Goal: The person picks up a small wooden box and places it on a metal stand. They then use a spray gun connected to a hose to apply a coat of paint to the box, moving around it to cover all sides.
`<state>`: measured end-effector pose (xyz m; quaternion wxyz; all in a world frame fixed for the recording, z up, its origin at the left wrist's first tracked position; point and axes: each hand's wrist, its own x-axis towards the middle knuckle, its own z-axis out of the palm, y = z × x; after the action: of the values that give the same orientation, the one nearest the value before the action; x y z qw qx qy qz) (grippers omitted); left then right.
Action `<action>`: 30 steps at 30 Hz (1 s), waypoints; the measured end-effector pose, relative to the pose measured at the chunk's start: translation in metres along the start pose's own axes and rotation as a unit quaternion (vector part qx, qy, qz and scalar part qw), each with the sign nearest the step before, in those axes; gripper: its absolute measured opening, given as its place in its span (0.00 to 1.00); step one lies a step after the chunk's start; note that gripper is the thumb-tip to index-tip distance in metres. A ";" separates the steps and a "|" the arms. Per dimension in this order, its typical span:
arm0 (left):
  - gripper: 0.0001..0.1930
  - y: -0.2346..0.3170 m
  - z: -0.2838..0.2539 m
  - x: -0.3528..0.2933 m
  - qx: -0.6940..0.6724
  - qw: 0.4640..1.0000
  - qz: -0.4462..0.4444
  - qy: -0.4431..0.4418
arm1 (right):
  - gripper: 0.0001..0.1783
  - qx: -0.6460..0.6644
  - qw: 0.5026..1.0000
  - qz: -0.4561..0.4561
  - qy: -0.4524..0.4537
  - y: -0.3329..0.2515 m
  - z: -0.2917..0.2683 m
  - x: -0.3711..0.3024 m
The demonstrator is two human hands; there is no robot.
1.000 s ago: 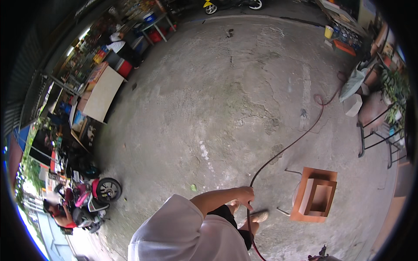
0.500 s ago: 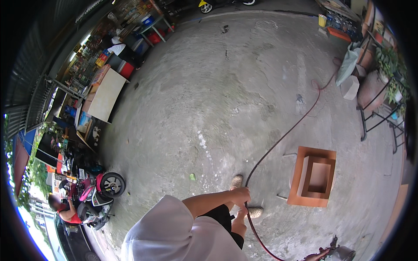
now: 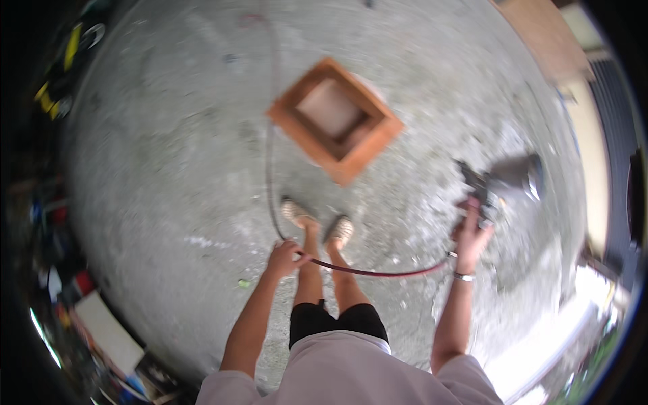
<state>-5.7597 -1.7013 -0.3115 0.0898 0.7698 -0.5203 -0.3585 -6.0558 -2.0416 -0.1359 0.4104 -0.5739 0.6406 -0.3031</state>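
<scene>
My left hand (image 3: 285, 258) is closed round a dark red hose (image 3: 385, 274) in front of my legs. From there the hose sags across to my right hand (image 3: 471, 233), which grips a spray gun (image 3: 479, 182) by its handle. A metal cup (image 3: 516, 177) is fixed to the gun and lies tilted to the right, smeared by motion. Ahead of my feet sits an orange-brown open frame-like box (image 3: 381, 138) with a pale recess, raised on a support that it mostly hides. Both hands are apart from the box.
Around me spreads a rough grey concrete floor (image 3: 169, 162). The hose also runs away along the floor, left of the box. A brown board (image 3: 543, 37) stands far right beside a pale wall. A white-topped table (image 3: 108, 331) and clutter line the left edge.
My view has swung right, so the box is now straight ahead, up and left of its former place in the picture. The spray gun and right arm have come fully into view.
</scene>
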 end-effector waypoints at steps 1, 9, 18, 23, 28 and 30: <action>0.24 0.012 0.001 0.005 0.076 0.997 -0.016 0.013 | 0.20 0.050 0.998 -0.021 -0.027 -0.012 0.011 -0.008; 0.28 0.208 -0.131 0.063 -0.286 0.876 0.286 0.263 | 0.11 0.016 0.992 -0.046 -0.114 -0.045 0.083 -0.082; 0.13 0.232 -0.184 0.097 -0.178 0.885 0.401 0.156 | 0.09 0.056 0.978 -0.075 -0.184 -0.024 0.094 -0.107; 0.11 0.231 -0.182 0.100 -0.157 0.886 0.419 0.124 | 0.05 0.052 0.981 -0.059 -0.178 -0.014 0.093 -0.112; 0.10 0.225 -0.166 0.101 -0.164 0.872 0.436 0.152 | 0.08 0.037 0.982 -0.032 -0.181 -0.014 0.090 -0.112; 0.16 0.215 -0.141 0.099 -0.248 0.845 0.400 0.253 | 0.09 0.040 0.984 0.004 -0.171 -0.021 0.091 -0.113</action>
<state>-5.8068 -1.9151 -0.1443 0.5417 0.5114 -0.6360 -0.2013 -5.9657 -1.9261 -0.1413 0.5378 -0.5974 0.5509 -0.2243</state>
